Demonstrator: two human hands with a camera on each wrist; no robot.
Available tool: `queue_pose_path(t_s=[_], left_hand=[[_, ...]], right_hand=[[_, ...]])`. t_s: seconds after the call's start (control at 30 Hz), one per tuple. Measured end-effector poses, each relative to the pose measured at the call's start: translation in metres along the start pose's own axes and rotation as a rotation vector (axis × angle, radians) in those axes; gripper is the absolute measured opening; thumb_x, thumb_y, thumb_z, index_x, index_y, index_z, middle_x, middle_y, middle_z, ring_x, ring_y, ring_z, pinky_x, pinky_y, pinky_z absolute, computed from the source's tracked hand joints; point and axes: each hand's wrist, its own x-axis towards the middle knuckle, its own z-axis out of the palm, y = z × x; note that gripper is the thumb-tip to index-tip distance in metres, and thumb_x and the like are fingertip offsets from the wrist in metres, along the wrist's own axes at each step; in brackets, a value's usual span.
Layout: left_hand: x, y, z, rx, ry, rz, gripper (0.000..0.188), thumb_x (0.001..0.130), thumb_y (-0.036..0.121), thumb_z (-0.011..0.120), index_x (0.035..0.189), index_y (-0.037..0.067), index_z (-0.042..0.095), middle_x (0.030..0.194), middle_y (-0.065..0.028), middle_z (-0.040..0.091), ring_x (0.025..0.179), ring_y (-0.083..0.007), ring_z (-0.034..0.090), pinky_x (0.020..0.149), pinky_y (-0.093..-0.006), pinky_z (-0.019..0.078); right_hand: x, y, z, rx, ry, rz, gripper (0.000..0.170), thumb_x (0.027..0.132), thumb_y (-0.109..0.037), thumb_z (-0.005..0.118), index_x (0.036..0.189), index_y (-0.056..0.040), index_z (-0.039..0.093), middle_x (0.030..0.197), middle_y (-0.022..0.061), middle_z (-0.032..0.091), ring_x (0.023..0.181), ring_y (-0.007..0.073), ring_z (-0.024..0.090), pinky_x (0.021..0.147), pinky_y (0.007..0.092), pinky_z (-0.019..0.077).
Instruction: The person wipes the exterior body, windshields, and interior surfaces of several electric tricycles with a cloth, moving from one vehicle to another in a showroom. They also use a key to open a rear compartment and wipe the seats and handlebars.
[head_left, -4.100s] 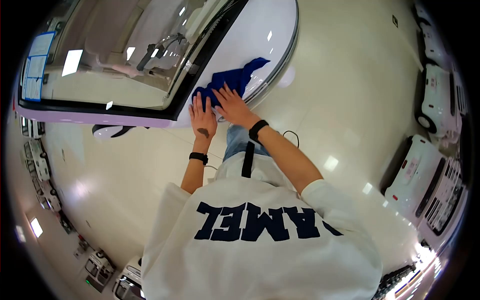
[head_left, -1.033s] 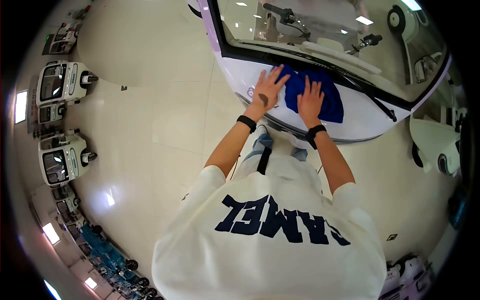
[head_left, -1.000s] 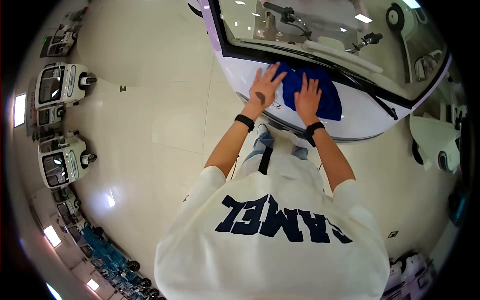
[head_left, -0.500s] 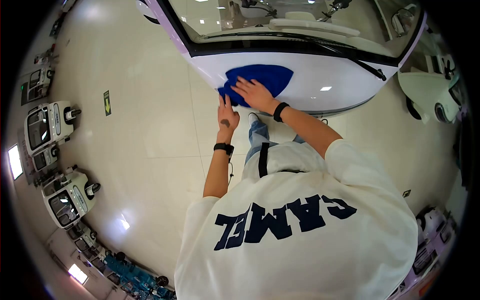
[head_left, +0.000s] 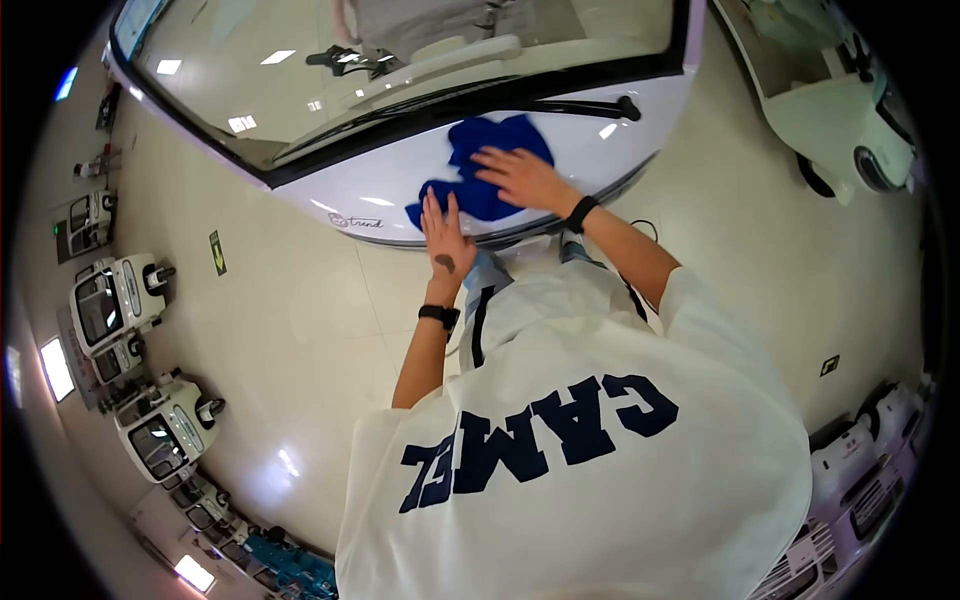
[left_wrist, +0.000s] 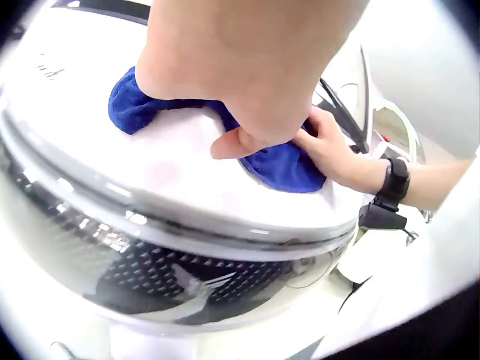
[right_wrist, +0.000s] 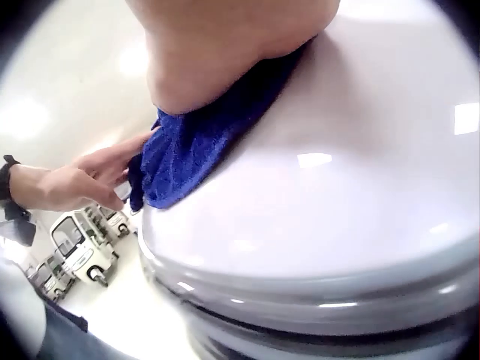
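A crumpled blue cloth (head_left: 490, 195) lies on the white front panel (head_left: 590, 165) of a vehicle, below its windshield. My left hand (head_left: 447, 240) rests with extended fingers on the cloth's lower left part, near the panel's front edge. Flat on the cloth's right side lies my right hand (head_left: 525, 180), fingers spread. In the left wrist view the cloth (left_wrist: 289, 169) shows under both hands. The right wrist view has the cloth (right_wrist: 187, 154) beneath the near hand, with the left hand (right_wrist: 79, 180) at its far edge.
A black wiper (head_left: 590, 108) lies along the windshield base above the cloth. Another pale vehicle (head_left: 835, 125) stands at the right. Several small white vehicles (head_left: 110, 305) line the left side, and light purple ones (head_left: 845, 465) stand at the lower right.
The head view has turned and shifted around the vehicle's front. Both hands remain on the cloth, which has changed shape and now lies more crumpled, away from the panel's left corner.
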Motion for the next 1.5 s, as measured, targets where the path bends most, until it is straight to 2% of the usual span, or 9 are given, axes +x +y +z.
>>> queue_pose_path(t_s=[0.2,0.3,0.37,0.47,0.73,0.93,1.07,1.33,1.5], left_hand=[[0.083,0.095,0.017,0.030,-0.072,0.242,0.081,0.065,0.002,0.060,0.144,0.005,0.040,0.157,-0.0252,0.019,0.144,-0.0441,0.020,0.115,-0.0563,0.0198],[0.100,0.120,0.024,0.005,-0.106,0.302,0.082,0.065,0.000,0.059,0.145,0.006,0.039,0.157,-0.0262,0.018,0.144,-0.0457,0.019,0.114,-0.0585,0.0201],[0.101,0.126,0.024,0.012,-0.118,0.292,0.082,0.066,-0.001,0.059,0.145,0.006,0.039,0.157,-0.0260,0.018,0.144,-0.0454,0.019,0.114,-0.0583,0.0204],[0.099,0.127,0.025,0.021,-0.114,0.288,0.080,0.067,-0.002,0.059,0.144,0.006,0.041,0.157,-0.0252,0.018,0.145,-0.0442,0.019,0.115,-0.0578,0.0209],[0.074,0.118,0.035,-0.043,-0.159,0.304,0.076,0.068,-0.001,0.060,0.141,0.006,0.044,0.158,-0.0213,0.020,0.146,-0.0392,0.020,0.116,-0.0557,0.0188],[0.052,0.072,0.028,-0.103,-0.133,0.436,0.070,0.071,0.004,0.058,0.139,0.008,0.048,0.156,-0.0167,0.030,0.144,-0.0335,0.028,0.115,-0.0529,0.0240],[0.028,0.023,0.007,-0.022,-0.155,0.403,0.067,0.074,0.004,0.058,0.140,0.010,0.048,0.158,-0.0134,0.027,0.146,-0.0299,0.026,0.116,-0.0492,0.0244],[-0.036,-0.112,-0.031,-0.018,-0.102,0.147,0.066,0.078,0.001,0.053,0.142,0.012,0.044,0.160,-0.0100,0.022,0.146,-0.0299,0.026,0.115,-0.0503,0.0257],[-0.079,-0.169,-0.003,-0.037,-0.130,-0.038,0.070,0.071,-0.001,0.057,0.139,0.004,0.043,0.158,-0.0213,0.020,0.143,-0.0399,0.028,0.112,-0.0520,0.0315]], right_hand=[[-0.073,0.087,-0.047,-0.046,0.181,0.189,0.059,0.078,-0.021,0.069,0.135,-0.0212,0.054,0.146,0.0016,0.046,0.125,0.0228,0.049,0.100,0.0379,0.0411],[-0.090,0.095,-0.038,0.014,0.197,0.276,0.061,0.077,-0.020,0.070,0.135,-0.0211,0.054,0.145,0.0046,0.047,0.127,0.0255,0.048,0.096,0.0431,0.0426],[-0.095,0.082,-0.030,-0.027,0.273,0.458,0.060,0.078,-0.020,0.069,0.135,-0.0230,0.053,0.140,0.0044,0.050,0.124,0.0270,0.051,0.091,0.0428,0.0446],[-0.084,0.060,-0.015,0.020,0.370,0.631,0.060,0.078,-0.016,0.068,0.135,-0.0224,0.053,0.144,0.0057,0.046,0.133,0.0285,0.043,0.089,0.0439,0.0432],[-0.074,0.025,0.010,0.015,0.492,0.765,0.065,0.074,-0.006,0.063,0.137,-0.0160,0.049,0.154,0.0073,0.036,0.144,0.0300,0.030,0.099,0.0457,0.0366],[-0.060,-0.011,0.033,0.063,0.614,0.854,0.071,0.077,0.002,0.055,0.145,-0.0103,0.040,0.153,0.0175,0.033,0.145,0.0406,0.024,0.109,0.0541,0.0283],[-0.039,-0.051,0.051,0.081,0.412,0.826,0.071,0.083,0.001,0.054,0.150,-0.0100,0.033,0.148,0.0202,0.037,0.144,0.0423,0.023,0.108,0.0571,0.0279],[0.063,-0.133,0.087,0.006,0.140,0.440,0.069,0.083,-0.002,0.058,0.148,-0.0098,0.037,0.143,0.0179,0.041,0.141,0.0392,0.029,0.105,0.0532,0.0336],[0.115,-0.176,0.114,0.075,0.112,0.261,0.061,0.084,-0.004,0.057,0.144,-0.0096,0.043,0.142,0.0157,0.045,0.141,0.0359,0.031,0.105,0.0520,0.0342]])
